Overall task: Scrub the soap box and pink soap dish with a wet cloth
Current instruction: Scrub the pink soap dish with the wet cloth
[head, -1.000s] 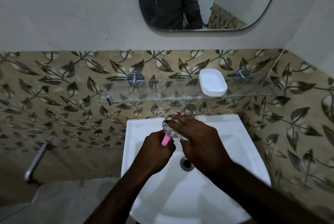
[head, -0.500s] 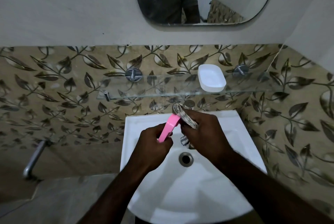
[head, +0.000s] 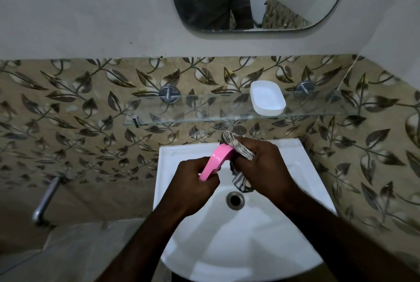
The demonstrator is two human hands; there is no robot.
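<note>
1. Stood at the sink (head: 172, 190). My left hand (head: 193, 187) was curled shut round the lower end of the pink dish (head: 217, 160), holding it over the basin on edge.
2. The dish's long axis ran from low-left, at my left palm, up and to the right toward the back wall. Its upper end met the cloth (head: 236, 147).
3. My right hand (head: 263, 168) was closed on the bunched striped cloth, pressing the wad against the dish's upper end. A tail of cloth hung down below that hand, above the drain (head: 235, 199).
4. So the dish lay between the hands: left gripping, right rubbing. The right was the nearer hand to the unheld end, and any stroke would likely travel down the long axis toward my left.
5. The white soap box (head: 267, 98) sat on the glass shelf (head: 181, 113), up and to the right of both hands, well apart from them. The right hand was the nearer to it, but it was full of cloth.
6. Judged the dish scrub in progress; the box looked untouched on the shelf, whether cleaned I could not tell.
</note>
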